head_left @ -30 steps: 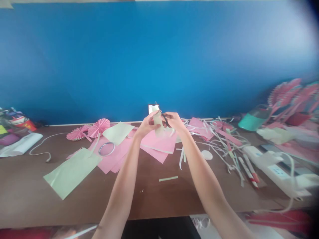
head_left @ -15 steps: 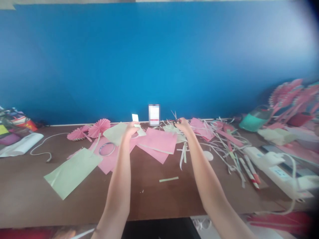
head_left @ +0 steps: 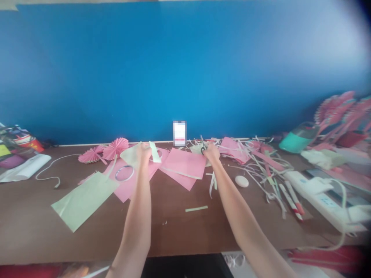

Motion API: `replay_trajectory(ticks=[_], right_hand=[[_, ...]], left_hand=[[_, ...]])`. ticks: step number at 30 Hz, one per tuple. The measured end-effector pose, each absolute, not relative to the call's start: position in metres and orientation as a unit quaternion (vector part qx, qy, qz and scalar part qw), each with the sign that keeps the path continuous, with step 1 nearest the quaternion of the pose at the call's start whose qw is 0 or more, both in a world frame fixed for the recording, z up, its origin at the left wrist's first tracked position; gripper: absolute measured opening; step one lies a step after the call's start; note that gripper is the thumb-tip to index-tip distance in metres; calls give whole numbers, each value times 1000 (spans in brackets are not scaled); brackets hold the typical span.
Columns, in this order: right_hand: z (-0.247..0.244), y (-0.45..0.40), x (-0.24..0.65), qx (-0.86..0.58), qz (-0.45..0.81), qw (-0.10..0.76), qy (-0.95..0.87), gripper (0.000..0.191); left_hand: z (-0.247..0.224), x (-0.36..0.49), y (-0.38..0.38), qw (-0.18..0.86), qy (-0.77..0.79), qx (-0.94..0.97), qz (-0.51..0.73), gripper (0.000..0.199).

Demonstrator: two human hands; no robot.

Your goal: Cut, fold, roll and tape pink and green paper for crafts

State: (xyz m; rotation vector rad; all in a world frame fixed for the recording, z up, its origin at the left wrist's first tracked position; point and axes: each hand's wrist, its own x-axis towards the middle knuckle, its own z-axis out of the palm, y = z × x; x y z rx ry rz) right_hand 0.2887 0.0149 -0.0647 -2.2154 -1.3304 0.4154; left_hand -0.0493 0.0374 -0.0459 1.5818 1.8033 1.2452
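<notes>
My left hand (head_left: 144, 151) is closed on a small pale green paper strip (head_left: 155, 152), which sticks out to its right above the pink paper. A pair of scissors (head_left: 203, 149) is gripped in my right hand (head_left: 212, 151), with the blades pointing away toward the wall. Between the hands lie pink paper sheets (head_left: 185, 166) with a pale strip along one edge. A roll of tape (head_left: 124, 173) rests on pink paper to the left of my left forearm. Near it is a pale green sheet (head_left: 85, 200).
Pink folded paper fans (head_left: 116, 149) lie at the back left. A phone (head_left: 179, 133) stands against the blue wall. To the right are paper scraps (head_left: 255, 170), a white mouse (head_left: 241, 181), markers (head_left: 291, 200) and a power strip (head_left: 313, 197). A thin green strip (head_left: 196, 209) lies in front.
My left hand has moved left and the paper strip in it has turned. My right hand with the scissors has dropped slightly, so the blades stand lower.
</notes>
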Motion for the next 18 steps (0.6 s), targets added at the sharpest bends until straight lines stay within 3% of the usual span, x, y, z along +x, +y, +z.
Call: replay_trajectory(ticks=[5,10,14,18], right_hand=[[-66,19,292,-803,169,291,-493,66],[-49,17,296,-786,142,342,-494,66],[-26,10,294,-733,129,442,-501,58],[0,-2,284,-651,211,518,-514,58]], left_hand=[[-35,-44,34,150,663,544,492,16],[-24,-23,38,166,608,581,516,16],[-17,7,32,332,512,659,439,29],[-9,37,17,453,443,692,345,43]])
